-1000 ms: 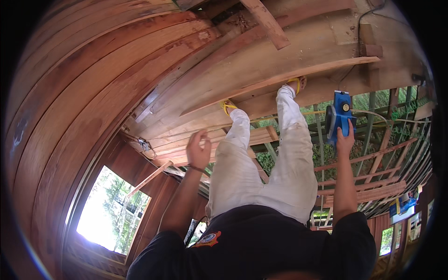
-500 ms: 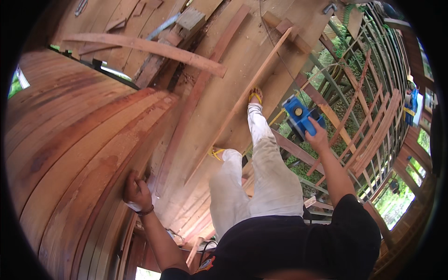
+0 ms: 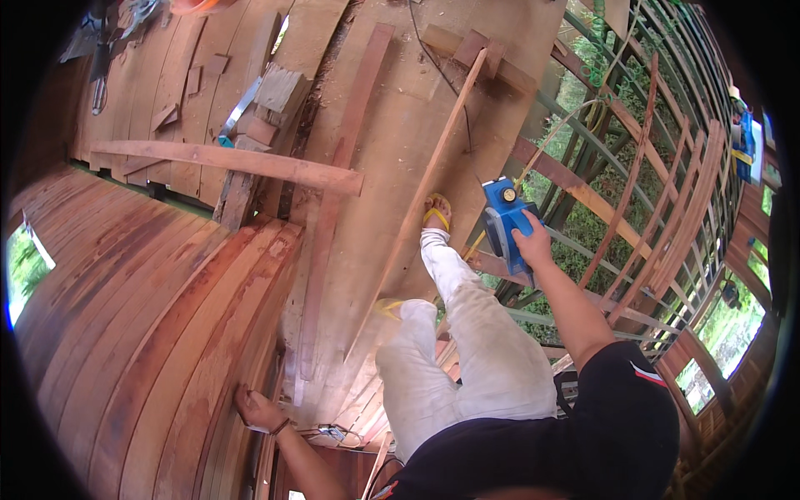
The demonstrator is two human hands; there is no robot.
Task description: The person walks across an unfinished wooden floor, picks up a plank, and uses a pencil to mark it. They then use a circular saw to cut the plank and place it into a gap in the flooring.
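My right hand (image 3: 533, 243) is closed around the handle of a blue power planer (image 3: 507, 215). It hangs in the air to the right of my legs, next to the gaps over the greenery. My left hand (image 3: 260, 412) is low on the left, its fingers curled in against the reddish plank wall (image 3: 179, 333). Whether anything lies inside those fingers is hidden. A long thin wooden strip (image 3: 450, 133) runs along the boards beside my sandalled foot (image 3: 437, 212).
A curved timber piece (image 3: 225, 160) lies across the far left, by a weathered beam (image 3: 282, 90) and a hand saw (image 3: 242, 108). Open slatted framing (image 3: 625, 200) with loose strips stretches along the right. A dark cord (image 3: 446, 81) crosses the boards.
My view has shifted, bringing more of the floor at the far left into sight. The planer has tilted in my right hand. My left hand has moved lower in the picture, still beside the wall.
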